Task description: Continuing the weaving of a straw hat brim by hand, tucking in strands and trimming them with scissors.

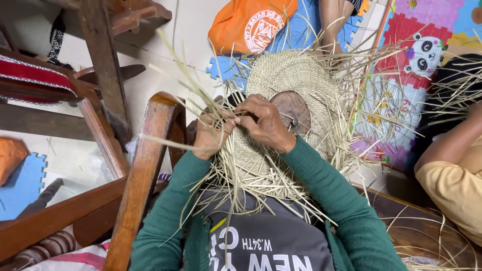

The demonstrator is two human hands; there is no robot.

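Left hand [211, 138]: centre of the frame, just left of the right hand, fingers curled and pinching loose straw strands [175, 75] at the hat's edge; sleeve green.
Right hand [266, 123]: centre of the frame, lying on the weave, thumb and fingertips closed on strands where they meet the left hand's; the two hands touch at the fingertips.
Hat [296, 75]: half-woven straw hat, centre to upper centre, crown up, resting on a round wooden block [296, 110] that shows brown just right of the right hand.
Strands: unwoven ends fan out all around the hat's rim, some long ones rising to the upper left, many hanging down over the lap.
Lap [266, 241]: grey cloth with white print, bottom centre, under the hanging straw.
Chair [145, 170]: wooden frame, left of the left arm, running from mid-frame to the bottom edge.
Orange bag [248, 22]: top centre, on the floor beyond the hat.
Foam mat [427, 45]: coloured puzzle tiles, upper right, with a panda picture.
Other person [452, 165]: right edge, bare forearm and yellow sleeve, straw near the hand; the hand itself is cut off by the frame.
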